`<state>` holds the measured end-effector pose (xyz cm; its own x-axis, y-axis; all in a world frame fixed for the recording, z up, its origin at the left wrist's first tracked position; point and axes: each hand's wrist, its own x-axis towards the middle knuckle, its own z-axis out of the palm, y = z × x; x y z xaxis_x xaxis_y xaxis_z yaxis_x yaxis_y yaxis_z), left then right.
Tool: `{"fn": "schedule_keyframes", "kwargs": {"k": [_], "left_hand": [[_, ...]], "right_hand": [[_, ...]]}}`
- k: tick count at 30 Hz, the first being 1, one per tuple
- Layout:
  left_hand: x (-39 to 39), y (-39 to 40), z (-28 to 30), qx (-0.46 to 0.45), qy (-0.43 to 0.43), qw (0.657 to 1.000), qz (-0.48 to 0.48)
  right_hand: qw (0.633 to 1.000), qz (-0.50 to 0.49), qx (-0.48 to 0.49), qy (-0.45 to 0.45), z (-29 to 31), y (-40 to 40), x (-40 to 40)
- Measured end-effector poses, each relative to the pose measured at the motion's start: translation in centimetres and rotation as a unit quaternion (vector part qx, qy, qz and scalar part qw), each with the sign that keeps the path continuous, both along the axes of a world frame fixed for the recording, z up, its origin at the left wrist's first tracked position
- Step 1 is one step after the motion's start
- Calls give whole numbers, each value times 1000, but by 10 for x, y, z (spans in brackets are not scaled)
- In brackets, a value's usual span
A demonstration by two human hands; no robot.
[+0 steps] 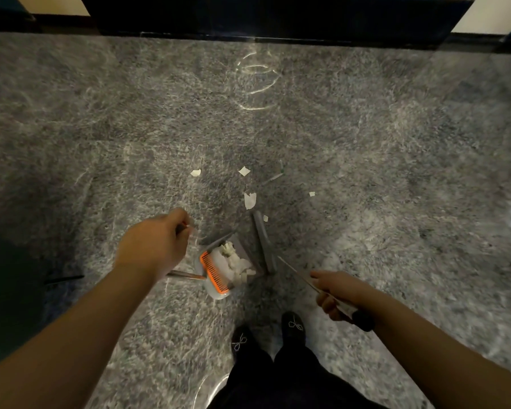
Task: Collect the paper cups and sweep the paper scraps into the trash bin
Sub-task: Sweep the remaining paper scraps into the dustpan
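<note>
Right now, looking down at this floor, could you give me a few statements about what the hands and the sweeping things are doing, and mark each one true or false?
1. The right hand grips the broom handle. True.
2. The dustpan is empty. False: white crumpled paper lies in it, beside its orange comb.
3. Every paper scrap has been swept up. False: several white scraps lie on the grey stone floor beyond the broom head.
4. The left hand is curled round a thin handle above the dustpan. True.
5. The person stands barefoot. False: dark shoes with small pale ornaments show at the bottom.
</note>
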<state>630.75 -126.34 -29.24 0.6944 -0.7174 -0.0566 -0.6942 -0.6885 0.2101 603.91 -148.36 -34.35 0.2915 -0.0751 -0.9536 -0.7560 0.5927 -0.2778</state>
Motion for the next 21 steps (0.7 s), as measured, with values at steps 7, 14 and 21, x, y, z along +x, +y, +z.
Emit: {"fn": "schedule_keyframes", "kwargs": {"k": [7, 14, 21], "left_hand": [[38, -10, 5, -5, -5, 1000, 6], [89, -60, 9, -11, -13, 1000, -24], [156, -139, 11, 21, -17, 998, -54]], "right_hand": [[998, -53, -31, -11, -5, -22, 24], [997, -73, -24, -14, -10, -76, 65], [998, -59, -10, 25, -34, -142, 125]]}}
